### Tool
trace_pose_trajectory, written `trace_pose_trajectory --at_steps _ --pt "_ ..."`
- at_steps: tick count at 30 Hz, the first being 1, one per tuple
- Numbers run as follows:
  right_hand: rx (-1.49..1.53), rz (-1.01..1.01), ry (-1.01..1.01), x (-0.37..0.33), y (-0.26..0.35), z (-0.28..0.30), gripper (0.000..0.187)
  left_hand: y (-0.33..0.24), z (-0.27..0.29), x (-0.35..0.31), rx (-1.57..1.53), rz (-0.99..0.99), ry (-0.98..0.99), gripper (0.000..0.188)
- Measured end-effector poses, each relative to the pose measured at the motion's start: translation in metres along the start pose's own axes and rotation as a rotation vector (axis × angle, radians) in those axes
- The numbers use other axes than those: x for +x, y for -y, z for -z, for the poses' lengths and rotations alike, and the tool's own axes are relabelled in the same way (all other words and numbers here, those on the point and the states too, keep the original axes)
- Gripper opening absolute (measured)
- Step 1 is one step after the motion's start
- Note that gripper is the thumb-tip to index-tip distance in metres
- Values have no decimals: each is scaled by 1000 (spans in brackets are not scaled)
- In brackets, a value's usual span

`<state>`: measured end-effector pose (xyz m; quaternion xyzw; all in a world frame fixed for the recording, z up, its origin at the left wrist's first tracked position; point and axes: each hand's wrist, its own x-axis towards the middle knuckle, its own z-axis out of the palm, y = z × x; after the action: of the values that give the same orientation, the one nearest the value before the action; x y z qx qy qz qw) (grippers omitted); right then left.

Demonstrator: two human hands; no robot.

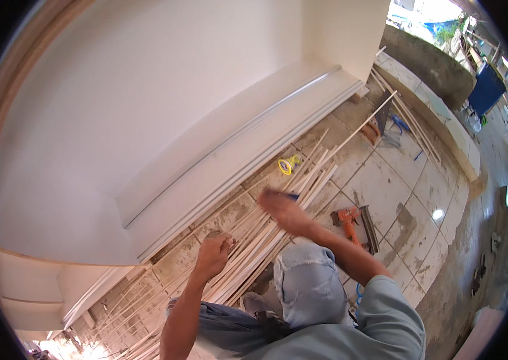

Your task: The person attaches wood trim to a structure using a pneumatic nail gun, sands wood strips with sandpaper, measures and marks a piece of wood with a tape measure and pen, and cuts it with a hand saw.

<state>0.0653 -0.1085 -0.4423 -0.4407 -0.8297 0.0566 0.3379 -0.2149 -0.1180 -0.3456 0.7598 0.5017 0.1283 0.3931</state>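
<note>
Thin wooden strips (260, 245) lie bundled between the white cabinet (206, 90) at left and the orange nail gun (347, 218) at right. I judge the step is handling of these strips. The left hand (213, 255) is curled beside them, the right hand (282, 210) looks blurred over them; I cannot tell either grip. The next move calls for careful finger placement.

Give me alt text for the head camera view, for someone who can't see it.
A person's left hand and blurred right hand are over a bundle of thin, pale strips beside a white cabinet-like unit; whether they hold anything is unclear. An orange nail gun lies on the stained tiled floor to the right, with a handsaw farther off.
</note>
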Motion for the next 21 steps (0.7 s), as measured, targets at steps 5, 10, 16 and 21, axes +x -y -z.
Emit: trace_pose_trajectory --at_steps 5,10,16,21 --pt "122 55 177 -48 46 -43 55 55 -48 -8 30 27 139 24" --pt "-211 -528 -70 -120 -53 -54 52 65 -64 -11 118 95 171 22" --pt "172 -305 -13 -75 51 -87 57 71 -63 0 95 71 91 19" --pt "103 -377 21 -87 13 -72 67 66 -58 -5 54 -62 7 14"
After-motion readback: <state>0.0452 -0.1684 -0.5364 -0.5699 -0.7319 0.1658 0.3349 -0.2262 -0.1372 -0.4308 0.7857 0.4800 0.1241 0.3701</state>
